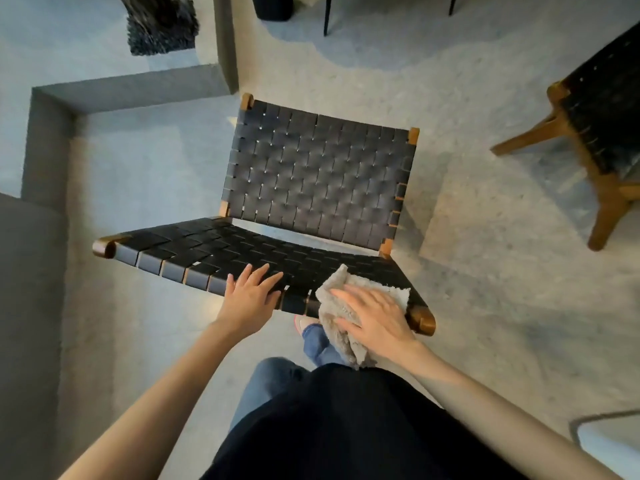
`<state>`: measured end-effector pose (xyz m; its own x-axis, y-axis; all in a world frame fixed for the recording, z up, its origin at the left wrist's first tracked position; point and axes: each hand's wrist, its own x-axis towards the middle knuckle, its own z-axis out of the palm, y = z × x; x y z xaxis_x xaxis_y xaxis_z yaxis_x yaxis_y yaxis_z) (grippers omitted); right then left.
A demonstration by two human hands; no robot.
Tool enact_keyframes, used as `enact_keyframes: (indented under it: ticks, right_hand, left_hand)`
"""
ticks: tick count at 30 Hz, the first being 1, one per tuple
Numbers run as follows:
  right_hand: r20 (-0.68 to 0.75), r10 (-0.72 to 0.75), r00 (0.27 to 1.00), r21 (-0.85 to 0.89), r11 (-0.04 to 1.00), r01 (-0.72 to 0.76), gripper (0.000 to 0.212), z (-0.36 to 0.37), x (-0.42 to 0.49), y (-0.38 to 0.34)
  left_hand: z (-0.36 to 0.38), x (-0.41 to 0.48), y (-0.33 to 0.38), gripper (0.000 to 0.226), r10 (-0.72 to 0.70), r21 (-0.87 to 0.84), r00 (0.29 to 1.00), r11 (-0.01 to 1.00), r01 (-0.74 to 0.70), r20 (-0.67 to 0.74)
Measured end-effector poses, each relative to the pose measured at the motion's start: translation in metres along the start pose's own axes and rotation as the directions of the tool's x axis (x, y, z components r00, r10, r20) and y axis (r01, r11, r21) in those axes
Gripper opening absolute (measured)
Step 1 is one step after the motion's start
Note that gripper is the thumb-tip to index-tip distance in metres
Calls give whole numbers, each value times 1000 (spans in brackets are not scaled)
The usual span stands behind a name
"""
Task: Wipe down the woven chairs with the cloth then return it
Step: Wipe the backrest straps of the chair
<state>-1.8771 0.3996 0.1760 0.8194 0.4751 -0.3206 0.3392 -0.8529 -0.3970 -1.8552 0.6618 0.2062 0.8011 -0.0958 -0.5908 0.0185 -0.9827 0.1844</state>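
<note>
A low chair (311, 174) with black woven straps and a brown wooden frame stands in front of me, its backrest facing me. A grey fluffy cloth (337, 315) lies over the seat's front right edge and hangs down off it. My right hand (375, 317) presses flat on the cloth with straight fingers. My left hand (251, 294) rests on the seat's front edge to the left of the cloth, fingers spread. A second woven chair (602, 133) stands at the right, only partly in view.
A grey raised ledge (52, 140) borders the floor at the left. A dark shaggy object (161, 27) sits at the top left. Black thin furniture legs (327, 15) and a dark bin (272, 6) stand at the top. Pale floor surrounds the chair.
</note>
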Motion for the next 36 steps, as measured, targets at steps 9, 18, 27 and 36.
enact_keyframes:
  ticks: [9, 18, 27, 36]
  right_hand:
    - [112, 74, 991, -213, 976, -49, 71, -19, -38, 28]
    - [90, 280, 956, -289, 926, -244, 72, -2, -11, -29]
    - [88, 250, 964, -119, 964, -239, 66, 12, 64, -138]
    - [-69, 61, 996, -32, 997, -63, 74, 52, 215, -307]
  left_hand:
    - [0, 10, -52, 52, 174, 123, 979, 975, -186, 102]
    - [-35, 9, -130, 44, 364, 142, 931, 922, -361, 4]
    - [-63, -4, -243, 44, 317, 56, 923, 948, -313, -219]
    - [-87, -17, -317, 54, 67, -155, 982, 983, -96, -179]
